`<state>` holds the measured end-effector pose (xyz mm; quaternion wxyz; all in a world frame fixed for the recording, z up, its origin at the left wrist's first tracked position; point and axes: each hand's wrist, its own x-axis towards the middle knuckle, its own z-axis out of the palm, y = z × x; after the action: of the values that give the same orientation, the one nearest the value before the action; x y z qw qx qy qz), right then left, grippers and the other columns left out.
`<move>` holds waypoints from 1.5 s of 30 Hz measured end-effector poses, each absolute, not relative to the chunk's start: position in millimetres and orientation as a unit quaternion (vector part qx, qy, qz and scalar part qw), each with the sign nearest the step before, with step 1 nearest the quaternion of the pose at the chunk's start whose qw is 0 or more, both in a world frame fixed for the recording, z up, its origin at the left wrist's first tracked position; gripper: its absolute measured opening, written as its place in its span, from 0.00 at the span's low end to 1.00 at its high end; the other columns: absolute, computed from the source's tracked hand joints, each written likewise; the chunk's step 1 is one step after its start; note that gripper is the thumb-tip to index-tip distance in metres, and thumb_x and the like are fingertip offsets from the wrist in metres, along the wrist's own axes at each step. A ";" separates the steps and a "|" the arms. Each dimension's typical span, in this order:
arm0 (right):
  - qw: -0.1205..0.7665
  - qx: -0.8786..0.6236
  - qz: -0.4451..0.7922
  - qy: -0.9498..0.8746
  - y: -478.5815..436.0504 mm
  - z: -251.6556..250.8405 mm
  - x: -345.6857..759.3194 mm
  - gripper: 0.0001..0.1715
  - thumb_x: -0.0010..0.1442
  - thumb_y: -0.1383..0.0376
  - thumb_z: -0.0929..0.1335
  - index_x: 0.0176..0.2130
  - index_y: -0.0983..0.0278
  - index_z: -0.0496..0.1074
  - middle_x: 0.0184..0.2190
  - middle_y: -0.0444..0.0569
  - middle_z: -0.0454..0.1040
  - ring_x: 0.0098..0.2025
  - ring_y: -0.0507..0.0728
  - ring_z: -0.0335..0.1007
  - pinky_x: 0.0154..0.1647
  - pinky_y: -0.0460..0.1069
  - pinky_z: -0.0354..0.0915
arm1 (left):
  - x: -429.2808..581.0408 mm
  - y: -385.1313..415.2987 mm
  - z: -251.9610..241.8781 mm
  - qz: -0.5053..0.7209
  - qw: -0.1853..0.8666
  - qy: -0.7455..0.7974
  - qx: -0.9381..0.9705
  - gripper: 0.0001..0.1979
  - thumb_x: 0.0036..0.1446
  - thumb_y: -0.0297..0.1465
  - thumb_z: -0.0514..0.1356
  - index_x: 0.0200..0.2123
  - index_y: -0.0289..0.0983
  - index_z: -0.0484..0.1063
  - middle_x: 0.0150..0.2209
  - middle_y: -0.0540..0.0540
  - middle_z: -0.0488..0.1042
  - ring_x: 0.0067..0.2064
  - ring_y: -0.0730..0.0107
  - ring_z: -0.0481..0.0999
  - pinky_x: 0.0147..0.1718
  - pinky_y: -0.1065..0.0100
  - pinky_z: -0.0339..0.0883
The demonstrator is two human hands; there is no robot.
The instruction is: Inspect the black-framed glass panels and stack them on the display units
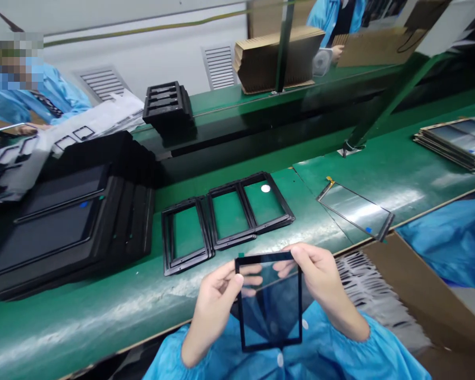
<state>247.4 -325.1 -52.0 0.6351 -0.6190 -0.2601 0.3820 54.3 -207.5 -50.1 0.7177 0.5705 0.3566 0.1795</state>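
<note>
Between my hands is a clear glass panel [271, 345] with a black border, held upright just off the near edge of the bench. My left hand [217, 298] grips its upper left side, thumb in front and fingers seen through the glass behind. At the upper right corner, my right hand [320, 277] pinches the panel with its thumb on the border. Beyond them lie stacked black frames [211, 248] in a row on the green bench. To the right rests another clear panel [352, 208] with a yellow tab and a blue mark.
Stacked black trays [126, 211] holding dark panels stand at left. A smaller tray stack [166, 105] sits on the far ledge. Flat panels [455, 140] are piled at right. A green post [388, 105] rises from the bench. An open cardboard box [439, 316] is below right. Two co-workers are opposite.
</note>
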 end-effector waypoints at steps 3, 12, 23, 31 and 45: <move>0.570 -0.620 0.421 -0.336 -320.3 -54.3 237.3 0.17 0.69 0.53 0.70 0.36 0.60 0.85 0.27 0.47 0.86 0.27 0.59 0.84 0.30 0.50 0.78 | 56.4 -204.4 -43.8 0.124 0.668 0.307 0.666 0.32 0.62 0.32 0.69 0.68 0.43 0.71 0.59 0.38 0.81 0.57 0.50 0.83 0.57 0.55 0.77; 0.603 -0.703 0.236 -0.294 -339.6 -77.4 275.0 0.15 0.71 0.55 0.69 0.49 0.57 0.84 0.49 0.51 0.86 0.53 0.64 0.82 0.59 0.57 0.72 | 48.7 -200.8 -56.1 0.147 0.703 0.395 0.574 0.25 0.65 0.39 0.66 0.62 0.38 0.69 0.51 0.33 0.85 0.38 0.56 0.89 0.27 0.70 0.77; 0.630 -0.623 0.409 -0.221 -350.0 -77.9 270.0 0.18 0.65 0.53 0.75 0.49 0.61 0.77 0.34 0.50 0.87 0.24 0.58 0.83 0.33 0.50 0.76 | 43.1 -197.3 -58.2 0.218 0.679 0.397 0.578 0.24 0.67 0.39 0.65 0.61 0.37 0.65 0.51 0.33 0.84 0.35 0.56 0.88 0.26 0.65 0.79; 0.594 -0.660 0.400 -0.225 -348.3 -73.4 249.1 0.23 0.61 0.47 0.76 0.47 0.61 0.79 0.33 0.53 0.87 0.25 0.61 0.83 0.33 0.52 0.77 | 64.6 -179.5 -31.5 0.165 0.282 0.195 0.925 0.16 0.69 0.32 0.63 0.58 0.42 0.79 0.53 0.43 0.84 0.57 0.50 0.81 0.62 0.48 0.69; 0.656 -0.540 0.501 -0.165 -302.4 -84.1 241.9 0.35 0.52 0.37 0.76 0.53 0.51 0.83 0.40 0.57 0.88 0.34 0.70 0.86 0.34 0.59 0.81 | 63.9 -143.6 3.7 0.166 0.503 0.240 0.814 0.31 0.59 0.31 0.69 0.66 0.42 0.74 0.37 0.49 0.81 0.34 0.68 0.79 0.36 0.68 0.72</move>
<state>241.9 -302.4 -84.1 0.6557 -0.5400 -0.1651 0.5013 63.9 -143.6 3.7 0.5028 0.8136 0.2402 0.1658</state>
